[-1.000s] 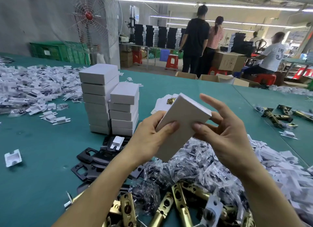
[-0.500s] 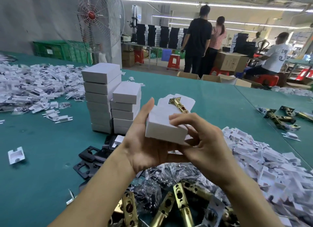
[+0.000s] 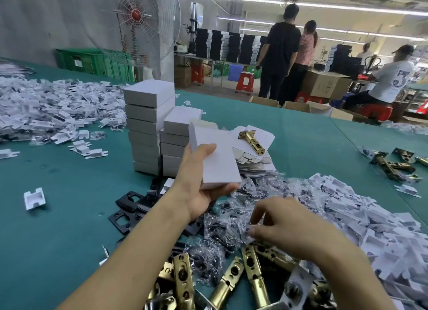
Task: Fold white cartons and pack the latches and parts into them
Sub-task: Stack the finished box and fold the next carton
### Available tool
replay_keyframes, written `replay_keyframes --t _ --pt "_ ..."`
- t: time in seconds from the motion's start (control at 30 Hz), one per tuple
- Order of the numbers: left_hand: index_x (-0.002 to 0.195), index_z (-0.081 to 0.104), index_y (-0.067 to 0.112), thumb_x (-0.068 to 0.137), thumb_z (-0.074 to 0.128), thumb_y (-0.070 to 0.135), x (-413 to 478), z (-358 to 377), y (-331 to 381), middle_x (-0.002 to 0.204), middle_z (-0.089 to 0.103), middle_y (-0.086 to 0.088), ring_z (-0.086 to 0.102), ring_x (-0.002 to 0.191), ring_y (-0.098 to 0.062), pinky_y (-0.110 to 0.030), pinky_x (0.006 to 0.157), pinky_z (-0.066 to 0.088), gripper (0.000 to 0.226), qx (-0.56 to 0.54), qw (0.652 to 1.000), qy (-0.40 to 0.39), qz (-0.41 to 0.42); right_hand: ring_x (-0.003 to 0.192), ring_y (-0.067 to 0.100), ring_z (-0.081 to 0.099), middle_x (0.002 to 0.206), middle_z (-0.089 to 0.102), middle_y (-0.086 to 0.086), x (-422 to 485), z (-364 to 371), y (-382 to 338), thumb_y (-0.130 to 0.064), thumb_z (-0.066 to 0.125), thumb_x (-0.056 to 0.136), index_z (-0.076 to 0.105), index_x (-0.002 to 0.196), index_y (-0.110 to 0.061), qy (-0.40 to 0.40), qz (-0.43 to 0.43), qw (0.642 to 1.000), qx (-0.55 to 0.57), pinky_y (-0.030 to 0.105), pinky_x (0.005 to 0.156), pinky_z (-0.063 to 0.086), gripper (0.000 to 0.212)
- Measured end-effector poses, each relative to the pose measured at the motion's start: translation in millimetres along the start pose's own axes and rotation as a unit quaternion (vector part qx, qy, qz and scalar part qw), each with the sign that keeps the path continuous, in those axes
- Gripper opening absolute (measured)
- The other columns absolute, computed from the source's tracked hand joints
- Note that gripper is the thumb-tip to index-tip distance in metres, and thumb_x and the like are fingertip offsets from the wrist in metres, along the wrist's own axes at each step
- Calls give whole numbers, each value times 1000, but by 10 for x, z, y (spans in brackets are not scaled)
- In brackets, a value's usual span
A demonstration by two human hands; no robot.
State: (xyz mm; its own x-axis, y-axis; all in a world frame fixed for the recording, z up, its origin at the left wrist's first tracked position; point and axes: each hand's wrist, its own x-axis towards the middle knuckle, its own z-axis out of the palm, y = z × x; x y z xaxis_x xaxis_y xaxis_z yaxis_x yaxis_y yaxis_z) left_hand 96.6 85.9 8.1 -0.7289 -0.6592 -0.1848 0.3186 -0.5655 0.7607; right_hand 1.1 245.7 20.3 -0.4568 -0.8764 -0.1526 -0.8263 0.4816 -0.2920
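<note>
The right hand has let go of the small white cardboard carton and dropped to the heap of clear plastic packets of dark parts near the table's near edge. The left hand now holds the carton alone.

The left hand grips the closed carton from below, thumb across its top face, raised above the teal-covered table in front of the two stacks of closed white cartons. One end flap of the carton stands up at its far end.

The right hand's fingers curl down onto the packets. Whether they pinch one cannot be told.

Beside the stacks lies a pile of flat white carton blanks with one brass tubular latch on top. More brass latches crowd the near edge, and black metal strike plates lie left of the packets. White folded inserts are heaped toward the right edge and the far left corner.
</note>
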Motion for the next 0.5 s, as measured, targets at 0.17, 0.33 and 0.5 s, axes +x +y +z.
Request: replay_keyframes --t 0.17,0.33,0.5 --pt "112 54 21 85 70 -3 74 -48 -27 108 64 -16 66 91 -39 -43 56 59 39 42 993 26 104 93 13 54 94 50 -11 -87 83 -190 -61 65 82 56 109 -35 -38 45 996 -73 35 86 48 39" --pt "102 62 18 81 76 -3 107 -96 -79 103 69 -10 69 86 -33 -40 55 59 32 96 986 26 131 102 19 60 114 59 -6 -139 208 -360 -54 74 74 52 119 -35 -50 61 990 -116 34 82 48 53" --pt "96 62 26 82 77 -1 163 -178 -128 99 70 0 70 83 -25 -32 50 58 34 203 967 49 147 96 19 62 109 60 -3 -79 248 -312 -36 76 76 52 113 -31 -34 66 996 -51 39 87 54 44"
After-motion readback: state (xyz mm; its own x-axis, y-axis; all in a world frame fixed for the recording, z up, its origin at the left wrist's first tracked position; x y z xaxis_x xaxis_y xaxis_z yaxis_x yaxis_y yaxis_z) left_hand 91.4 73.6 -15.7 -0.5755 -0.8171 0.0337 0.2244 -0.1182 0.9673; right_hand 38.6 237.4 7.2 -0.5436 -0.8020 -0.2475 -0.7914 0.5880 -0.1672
